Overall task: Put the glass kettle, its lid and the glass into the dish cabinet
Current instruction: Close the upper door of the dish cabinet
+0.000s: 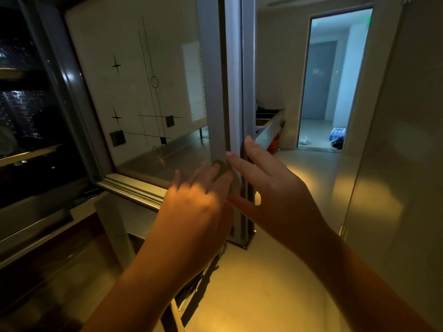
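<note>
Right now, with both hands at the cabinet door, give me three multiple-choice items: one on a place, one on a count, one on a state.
1. Where is the dark knob?
A. at the fingertips of the left hand
B. at the door's top
C. on the floor
2. How many four-pointed stars are on the glass door?
A. none
B. two
C. five
3. The right hand:
A. holds a glass
B. holds a lid
C. lies on the grey frame, fingers straight

Answers: 1 A, its fingertips meet the knob; 2 B, one star sits above the other; 3 C, no glassware is in it.
</note>
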